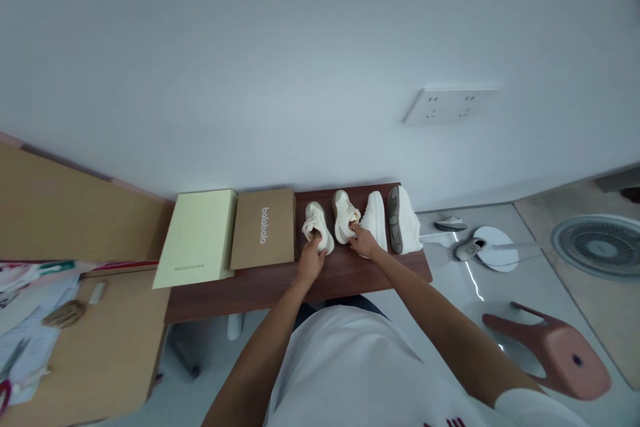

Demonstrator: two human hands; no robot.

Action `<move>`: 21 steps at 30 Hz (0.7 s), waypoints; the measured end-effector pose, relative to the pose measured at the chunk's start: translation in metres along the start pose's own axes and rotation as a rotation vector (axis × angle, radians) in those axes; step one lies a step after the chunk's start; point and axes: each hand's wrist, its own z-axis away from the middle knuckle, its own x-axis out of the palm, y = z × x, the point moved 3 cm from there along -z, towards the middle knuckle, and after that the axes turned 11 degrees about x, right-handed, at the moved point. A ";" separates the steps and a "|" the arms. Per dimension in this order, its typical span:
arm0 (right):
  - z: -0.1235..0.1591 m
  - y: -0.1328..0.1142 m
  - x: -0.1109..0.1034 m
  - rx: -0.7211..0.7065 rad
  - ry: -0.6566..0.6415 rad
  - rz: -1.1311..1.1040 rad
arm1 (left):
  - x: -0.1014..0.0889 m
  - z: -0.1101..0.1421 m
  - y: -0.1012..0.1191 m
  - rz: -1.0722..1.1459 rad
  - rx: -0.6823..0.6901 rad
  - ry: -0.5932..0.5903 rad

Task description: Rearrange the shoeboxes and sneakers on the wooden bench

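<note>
Two small cream sneakers are at the middle of a dark brown narrow table (260, 290). My left hand (311, 260) is closed on the heel end of the left sneaker (316, 219). The heel of the right sneaker (343, 208) is pinched by my right hand (364, 241). Just right of it lies a white shoe (374, 217), and beyond that another white shoe (410, 227) rests on its side with its grey sole showing. On the left stand a brown shoebox (270, 230) marked "balabala" and a pale yellow box (200, 233).
A wall socket plate (453, 107) sits above the table's right end. On the floor to the right are a grey shoe (470, 249), a white round base (496, 249), a fan (600, 247) and a pink stool (575, 357). A cluttered tan desk (115, 347) adjoins at left.
</note>
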 end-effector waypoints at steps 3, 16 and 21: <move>0.004 -0.010 -0.007 -0.044 0.013 0.051 | -0.006 -0.008 0.009 -0.003 0.010 -0.001; 0.015 -0.049 0.009 -0.127 -0.010 0.471 | -0.002 -0.022 0.020 -0.481 0.107 -0.177; 0.014 -0.055 0.016 -0.127 -0.032 0.566 | 0.003 -0.024 0.019 -0.764 0.095 -0.334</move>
